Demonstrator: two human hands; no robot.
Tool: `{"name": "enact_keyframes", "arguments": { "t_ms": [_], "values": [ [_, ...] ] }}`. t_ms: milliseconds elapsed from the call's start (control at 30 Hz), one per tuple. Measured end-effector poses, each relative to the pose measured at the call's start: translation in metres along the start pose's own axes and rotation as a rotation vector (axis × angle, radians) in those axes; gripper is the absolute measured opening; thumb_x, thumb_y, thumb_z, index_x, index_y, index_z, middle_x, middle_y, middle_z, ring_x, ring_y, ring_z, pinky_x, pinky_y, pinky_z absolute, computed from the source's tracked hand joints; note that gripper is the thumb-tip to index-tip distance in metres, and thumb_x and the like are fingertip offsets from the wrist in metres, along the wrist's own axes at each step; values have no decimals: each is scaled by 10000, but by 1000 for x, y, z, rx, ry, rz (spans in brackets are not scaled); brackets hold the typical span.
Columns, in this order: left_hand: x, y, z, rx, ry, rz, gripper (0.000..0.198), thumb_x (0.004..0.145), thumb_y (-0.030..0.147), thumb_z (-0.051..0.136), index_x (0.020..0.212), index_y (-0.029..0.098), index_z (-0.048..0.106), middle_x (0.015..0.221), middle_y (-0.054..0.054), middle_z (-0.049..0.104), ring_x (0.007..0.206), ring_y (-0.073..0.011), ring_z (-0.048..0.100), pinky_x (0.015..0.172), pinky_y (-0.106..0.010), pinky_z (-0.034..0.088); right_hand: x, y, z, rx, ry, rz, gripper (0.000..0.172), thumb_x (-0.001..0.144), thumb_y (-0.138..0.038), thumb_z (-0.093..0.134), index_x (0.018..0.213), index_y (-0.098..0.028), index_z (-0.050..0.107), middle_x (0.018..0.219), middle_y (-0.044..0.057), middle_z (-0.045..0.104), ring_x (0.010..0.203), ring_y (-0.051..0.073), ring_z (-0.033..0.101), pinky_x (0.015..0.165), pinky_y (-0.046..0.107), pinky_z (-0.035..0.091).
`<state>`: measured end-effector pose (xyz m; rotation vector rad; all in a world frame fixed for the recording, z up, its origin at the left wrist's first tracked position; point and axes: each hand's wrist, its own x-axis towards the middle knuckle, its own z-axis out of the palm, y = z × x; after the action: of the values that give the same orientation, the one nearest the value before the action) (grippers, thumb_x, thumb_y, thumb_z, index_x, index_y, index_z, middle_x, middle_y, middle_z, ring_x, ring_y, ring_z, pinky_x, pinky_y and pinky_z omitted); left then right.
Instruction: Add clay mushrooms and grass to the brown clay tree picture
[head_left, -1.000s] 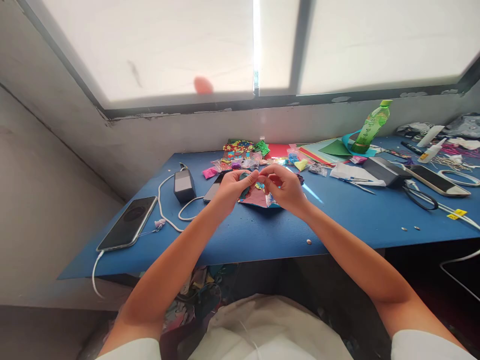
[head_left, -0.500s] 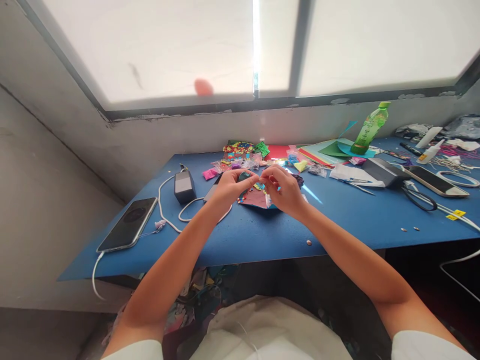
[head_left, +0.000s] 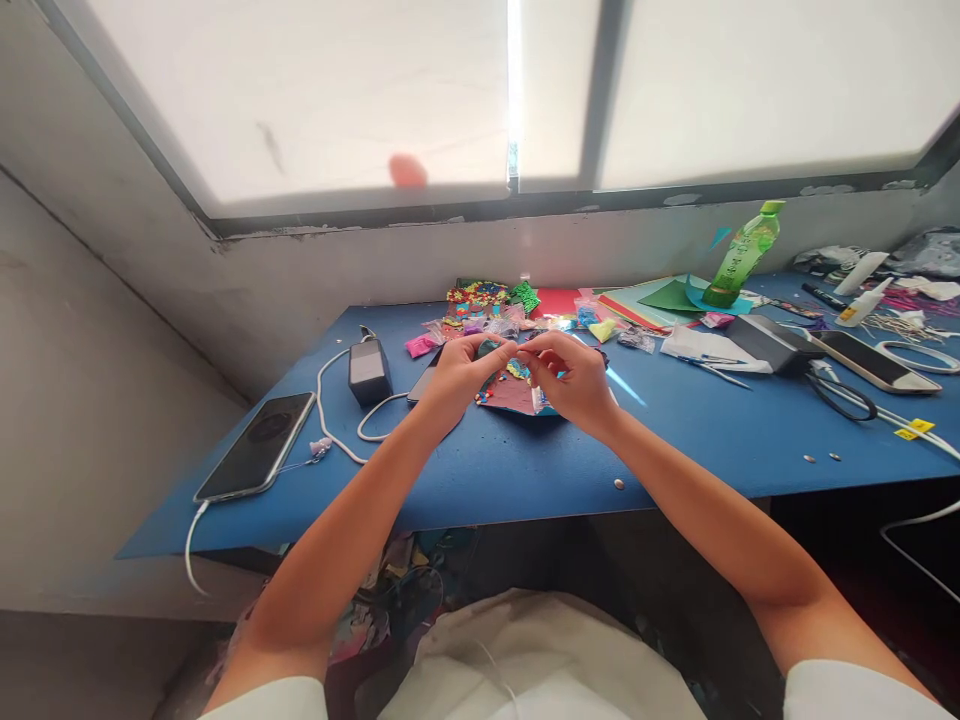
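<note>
Left hand: the left hand is raised just above the blue table, fingers curled and pinching a small dark teal piece between thumb and forefinger.
Right hand: the right hand meets the left at the fingertips, thumb and forefinger closed as if on something very small; what it grips is too small to tell.
Work piece: the teal piece sits in the left fingertips, directly above a red card strewn with small coloured bits, which lies flat on the table under both hands.
Step in hand: judged as fine fitting or fixing of a tiny part onto the teal piece, done in the air over the card.
Next move calls for: a steady pinch from both hands and a close, precise meeting of fingertips; a loose grip would likely drop the part among the scattered bits.
Left of hands: a phone on a white cable, and a dark charger block.
Behind hands: packets of coloured beads.
Right of hands: a green bottle, scissors and a second phone, all well apart from the hands.
</note>
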<state>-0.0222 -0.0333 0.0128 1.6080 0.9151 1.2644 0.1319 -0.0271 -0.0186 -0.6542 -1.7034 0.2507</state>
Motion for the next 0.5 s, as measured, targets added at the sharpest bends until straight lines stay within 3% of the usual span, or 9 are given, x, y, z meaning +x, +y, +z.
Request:
{"name": "enact_keyframes", "arguments": {
  "t_ms": [500],
  "values": [
    [-3,12,-3,251,52,26,248,664,403,649,659,155,644,478,55,421,468,-77,329,461,-239,242,1,-2,-3,-91,-3,-149,145,873,-251,637,764,-169,687,690,12,669,563,76,561,461,175,431]
  ]
}}
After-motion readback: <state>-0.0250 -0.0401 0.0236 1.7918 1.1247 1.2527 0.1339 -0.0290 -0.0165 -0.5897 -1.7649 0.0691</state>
